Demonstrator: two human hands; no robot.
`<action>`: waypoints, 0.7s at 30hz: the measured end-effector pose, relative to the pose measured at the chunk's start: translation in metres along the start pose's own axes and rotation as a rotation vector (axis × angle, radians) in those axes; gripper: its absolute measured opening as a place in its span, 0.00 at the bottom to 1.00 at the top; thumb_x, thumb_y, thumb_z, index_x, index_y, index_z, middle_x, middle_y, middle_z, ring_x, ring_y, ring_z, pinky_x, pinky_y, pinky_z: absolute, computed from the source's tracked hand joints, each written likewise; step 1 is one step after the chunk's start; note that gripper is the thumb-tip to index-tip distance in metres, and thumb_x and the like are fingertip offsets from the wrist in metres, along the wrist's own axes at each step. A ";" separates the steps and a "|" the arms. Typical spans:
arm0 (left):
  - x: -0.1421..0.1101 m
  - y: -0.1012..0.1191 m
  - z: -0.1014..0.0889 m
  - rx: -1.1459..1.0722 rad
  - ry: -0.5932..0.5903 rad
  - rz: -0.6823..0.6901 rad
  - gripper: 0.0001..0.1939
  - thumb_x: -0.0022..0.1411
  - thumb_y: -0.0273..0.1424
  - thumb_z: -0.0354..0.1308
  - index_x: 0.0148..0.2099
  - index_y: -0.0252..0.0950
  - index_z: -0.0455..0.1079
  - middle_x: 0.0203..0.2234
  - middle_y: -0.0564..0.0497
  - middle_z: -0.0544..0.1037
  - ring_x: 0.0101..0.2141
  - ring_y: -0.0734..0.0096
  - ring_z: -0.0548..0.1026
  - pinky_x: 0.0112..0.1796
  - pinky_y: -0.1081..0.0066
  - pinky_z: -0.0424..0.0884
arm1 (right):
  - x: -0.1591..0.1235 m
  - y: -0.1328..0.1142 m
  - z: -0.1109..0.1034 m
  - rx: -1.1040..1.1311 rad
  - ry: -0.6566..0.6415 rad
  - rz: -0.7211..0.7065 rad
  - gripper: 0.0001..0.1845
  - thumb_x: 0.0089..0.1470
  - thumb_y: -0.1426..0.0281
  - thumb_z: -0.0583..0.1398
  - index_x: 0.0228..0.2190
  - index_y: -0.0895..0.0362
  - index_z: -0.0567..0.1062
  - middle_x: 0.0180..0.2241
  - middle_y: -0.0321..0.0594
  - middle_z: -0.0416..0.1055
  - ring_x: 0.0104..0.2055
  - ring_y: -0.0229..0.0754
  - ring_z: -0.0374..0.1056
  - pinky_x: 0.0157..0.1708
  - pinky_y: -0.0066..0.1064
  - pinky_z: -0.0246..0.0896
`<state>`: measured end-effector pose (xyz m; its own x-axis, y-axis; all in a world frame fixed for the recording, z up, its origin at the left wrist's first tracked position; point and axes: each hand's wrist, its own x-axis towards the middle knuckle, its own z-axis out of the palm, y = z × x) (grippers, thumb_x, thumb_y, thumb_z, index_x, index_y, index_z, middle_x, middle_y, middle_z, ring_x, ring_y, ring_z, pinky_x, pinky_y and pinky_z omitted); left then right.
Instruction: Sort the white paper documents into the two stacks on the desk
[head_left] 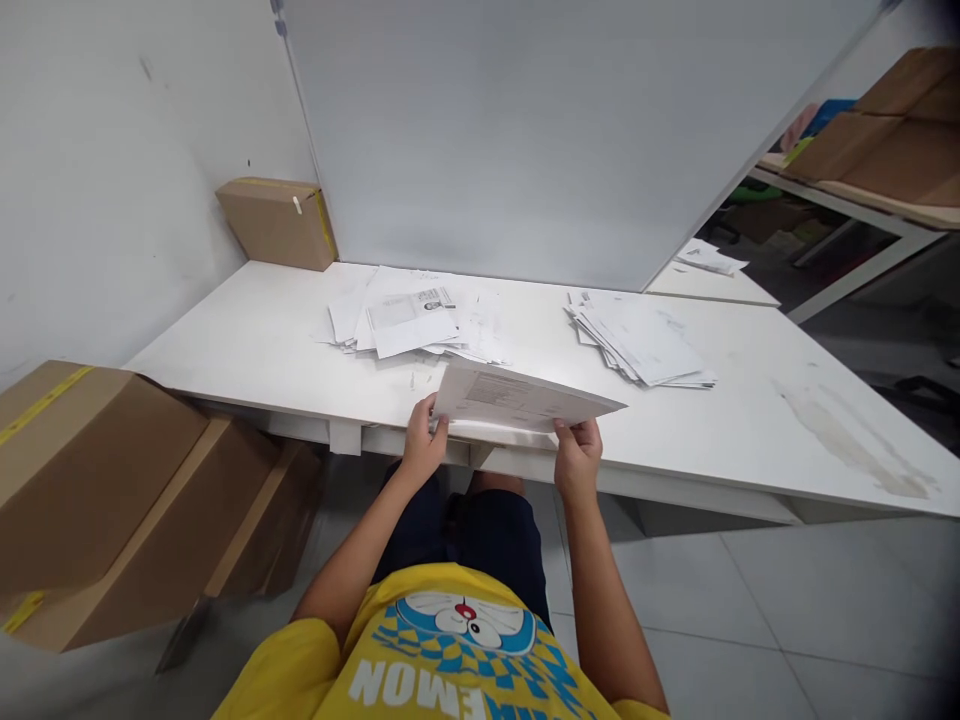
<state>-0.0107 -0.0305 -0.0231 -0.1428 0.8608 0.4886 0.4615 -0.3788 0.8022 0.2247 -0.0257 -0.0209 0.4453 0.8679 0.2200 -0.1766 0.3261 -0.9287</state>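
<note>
Between my two hands I hold a printed sheet of paper (517, 396), tilted above the front edge of the white table (757, 400). My left hand (424, 440) pinches its left end, thumb on the near face. At the lower right, my right hand (577, 455) is closed on the same sheet. Whether it is one sheet or a thin stack, I cannot tell. Beyond it lies a loose paper pile (412, 320), with a printed page bearing a small picture on top. Farther right rests another messy stack of papers (637, 340), mostly blank side up.
A cardboard box (277, 222) stands at the table's back left corner. Larger cardboard boxes (90, 480) crowd the left side below table height. A white panel (487, 140) rises behind the table. More papers (709, 257) lie past its right end, near a shelf with boxes (892, 140).
</note>
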 end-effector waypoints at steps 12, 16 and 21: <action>-0.018 0.000 0.000 -0.068 0.049 0.016 0.19 0.71 0.47 0.47 0.41 0.38 0.69 0.33 0.46 0.73 0.37 0.64 0.73 0.40 0.66 0.71 | -0.002 -0.007 -0.016 -0.182 -0.116 -0.015 0.17 0.50 0.55 0.65 0.34 0.54 0.74 0.33 0.39 0.74 0.38 0.45 0.69 0.41 0.37 0.64; -0.056 0.018 -0.006 -0.332 0.048 -0.149 0.19 0.68 0.44 0.54 0.54 0.39 0.66 0.44 0.43 0.76 0.44 0.61 0.76 0.45 0.65 0.72 | -0.024 -0.031 -0.048 -0.262 -0.280 0.214 0.19 0.51 0.54 0.66 0.41 0.52 0.77 0.40 0.42 0.78 0.44 0.50 0.71 0.44 0.39 0.67; -0.101 0.033 -0.015 -0.618 0.117 -0.576 0.29 0.62 0.42 0.61 0.61 0.40 0.59 0.42 0.44 0.79 0.40 0.59 0.79 0.38 0.66 0.74 | -0.064 -0.036 -0.069 -0.229 -0.372 0.587 0.26 0.46 0.52 0.69 0.43 0.53 0.79 0.43 0.46 0.80 0.42 0.54 0.75 0.43 0.44 0.71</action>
<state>0.0063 -0.1349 -0.0405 -0.3145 0.9480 -0.0486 -0.2667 -0.0391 0.9630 0.2632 -0.1190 -0.0219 -0.0008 0.9588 -0.2842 -0.0882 -0.2832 -0.9550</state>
